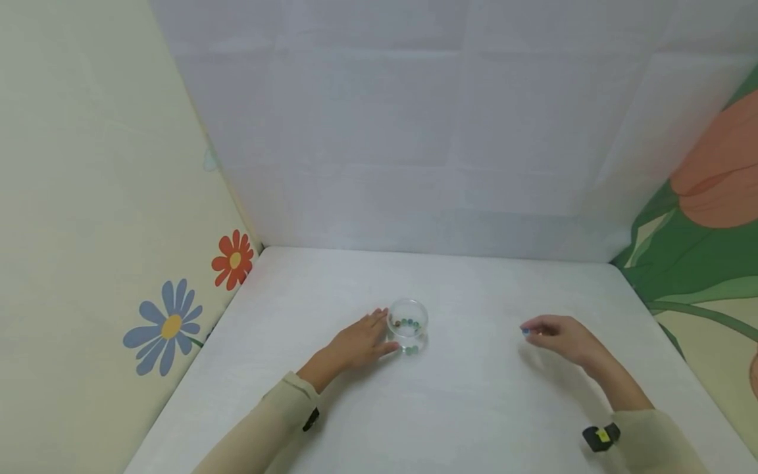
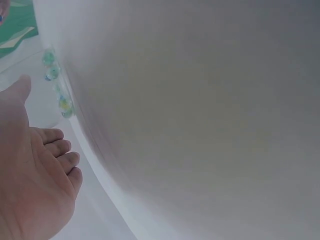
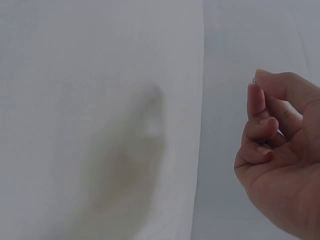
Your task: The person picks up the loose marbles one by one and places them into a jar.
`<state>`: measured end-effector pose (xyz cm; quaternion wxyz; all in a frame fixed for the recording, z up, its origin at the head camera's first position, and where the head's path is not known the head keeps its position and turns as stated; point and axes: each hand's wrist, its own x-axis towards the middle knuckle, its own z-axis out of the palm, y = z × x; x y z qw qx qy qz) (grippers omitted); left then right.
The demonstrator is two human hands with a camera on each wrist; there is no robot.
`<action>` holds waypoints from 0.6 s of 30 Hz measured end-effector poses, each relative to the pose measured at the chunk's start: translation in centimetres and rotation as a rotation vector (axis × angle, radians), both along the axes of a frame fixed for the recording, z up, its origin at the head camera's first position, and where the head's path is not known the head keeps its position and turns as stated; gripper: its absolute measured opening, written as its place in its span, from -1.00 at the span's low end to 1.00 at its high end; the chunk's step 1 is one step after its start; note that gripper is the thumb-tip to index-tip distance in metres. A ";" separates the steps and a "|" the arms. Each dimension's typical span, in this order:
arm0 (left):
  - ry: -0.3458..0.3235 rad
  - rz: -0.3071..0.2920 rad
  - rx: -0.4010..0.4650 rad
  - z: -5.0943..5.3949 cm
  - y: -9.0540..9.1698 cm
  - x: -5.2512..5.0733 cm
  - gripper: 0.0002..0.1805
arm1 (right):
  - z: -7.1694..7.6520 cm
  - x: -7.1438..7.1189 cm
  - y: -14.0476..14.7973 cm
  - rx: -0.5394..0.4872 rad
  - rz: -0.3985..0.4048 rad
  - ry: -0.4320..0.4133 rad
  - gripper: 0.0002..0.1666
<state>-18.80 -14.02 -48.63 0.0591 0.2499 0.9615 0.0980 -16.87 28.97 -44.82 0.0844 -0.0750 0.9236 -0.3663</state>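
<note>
A clear round container point(image 1: 419, 338) stands on the white table, holding several marbles point(image 1: 410, 322), mostly green and blue with one brownish. My left hand point(image 1: 360, 340) rests against its left side, fingers extended and thumb near the front. In the left wrist view the open palm point(image 2: 30, 170) faces the marbles point(image 2: 52, 73) seen through the clear wall. Well to the right, my right hand point(image 1: 565, 337) pinches a blue marble point(image 1: 525, 332) between thumb and fingertips, above the table. From the right wrist, the hand point(image 3: 280, 145) shows curled lower fingers; the marble is almost wholly hidden.
White cloth covers the table point(image 1: 474, 408) and hangs as a backdrop point(image 1: 379, 131) behind it. Flower-printed walls point(image 1: 71, 197) flank the table left and right. Dark wrist devices point(image 1: 601, 436) sit at both sleeve cuffs.
</note>
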 end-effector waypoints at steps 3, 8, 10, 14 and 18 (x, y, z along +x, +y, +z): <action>0.001 0.003 -0.004 0.0 0.0 0.0 -0.10 | 0.2 0.0 -0.2 -0.006 0.000 -0.002 -0.61; 0.004 -0.001 -0.016 0.0 0.0 0.0 -0.10 | 0.5 0.1 -0.9 -0.018 -0.006 0.002 -0.60; 0.000 -0.001 -0.022 0.0 0.0 0.0 -0.09 | 0.5 0.1 -1.2 -0.023 -0.008 0.007 -0.60; 0.004 -0.004 -0.014 -0.2 0.0 -0.1 -0.10 | 0.7 0.1 -2.0 -0.031 -0.018 0.016 -0.61; 0.012 -0.005 0.001 -0.3 0.1 -0.2 -0.10 | 0.9 0.1 -2.8 -0.032 -0.029 0.014 -0.61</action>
